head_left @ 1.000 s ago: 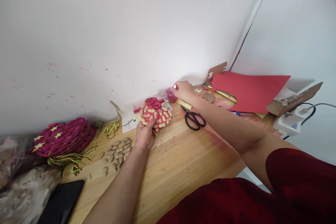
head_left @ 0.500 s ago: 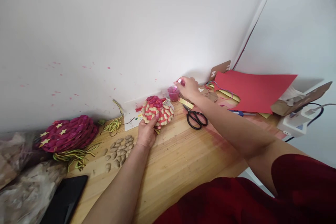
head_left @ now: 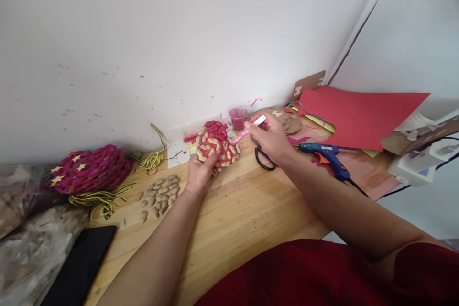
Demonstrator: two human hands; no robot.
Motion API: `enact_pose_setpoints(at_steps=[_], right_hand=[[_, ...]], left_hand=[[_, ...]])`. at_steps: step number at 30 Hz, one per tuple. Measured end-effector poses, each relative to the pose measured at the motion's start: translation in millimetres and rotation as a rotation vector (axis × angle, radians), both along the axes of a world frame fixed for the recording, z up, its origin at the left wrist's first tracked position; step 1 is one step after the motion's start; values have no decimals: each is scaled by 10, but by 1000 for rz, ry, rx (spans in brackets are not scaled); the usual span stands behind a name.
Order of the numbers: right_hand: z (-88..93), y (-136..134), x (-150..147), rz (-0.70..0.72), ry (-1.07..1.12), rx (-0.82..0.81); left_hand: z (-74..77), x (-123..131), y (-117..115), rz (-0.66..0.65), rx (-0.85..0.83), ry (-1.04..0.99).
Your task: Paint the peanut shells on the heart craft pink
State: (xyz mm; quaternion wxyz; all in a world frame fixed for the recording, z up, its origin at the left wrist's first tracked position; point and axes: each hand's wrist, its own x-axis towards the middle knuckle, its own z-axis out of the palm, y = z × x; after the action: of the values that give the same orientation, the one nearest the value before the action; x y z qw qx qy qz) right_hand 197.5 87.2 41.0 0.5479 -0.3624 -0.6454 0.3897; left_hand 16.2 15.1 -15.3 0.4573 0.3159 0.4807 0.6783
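My left hand (head_left: pixel 200 172) grips a round red disc (head_left: pixel 211 146) with peanuts stuck over its face, thumb on the front. Peanuts near its top are coated pink; the others are bare. Between the fingers of my right hand (head_left: pixel 270 137) is a slim brush (head_left: pixel 258 122) with a white handle, its pink end at the disc's right side. A clear cup of pink paint (head_left: pixel 238 118) stands behind, close to the wall. Black-handled scissors (head_left: pixel 264 158) lie partly hidden under my right hand.
Loose peanuts (head_left: pixel 161 196) lie left of my forearm, near a stack of magenta discs (head_left: pixel 96 169) with yellow stars. A dark flat device (head_left: pixel 81 263) and plastic bag (head_left: pixel 43 244) are front left. To the right are a blue glue gun (head_left: pixel 328 153), red paper (head_left: pixel 358 119) and white power strip (head_left: pixel 412 169).
My right hand has come from the paint cup toward me with the brush, whose tip is now at the disc. The glue gun shows more fully. My left hand still holds the disc.
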Motion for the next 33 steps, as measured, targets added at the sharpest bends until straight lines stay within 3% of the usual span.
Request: enact_pose_setpoints(at_steps=[5,15,33], right_hand=[[-55,-82,-18,63,52,33],[100,-275,61,91,-254,266],[22,-178,76,76,-319,434]], left_hand=[[-21,14,-36,50,-25,79],[14,21,-94,106,67,365],[40,61,-127,83,98,477]])
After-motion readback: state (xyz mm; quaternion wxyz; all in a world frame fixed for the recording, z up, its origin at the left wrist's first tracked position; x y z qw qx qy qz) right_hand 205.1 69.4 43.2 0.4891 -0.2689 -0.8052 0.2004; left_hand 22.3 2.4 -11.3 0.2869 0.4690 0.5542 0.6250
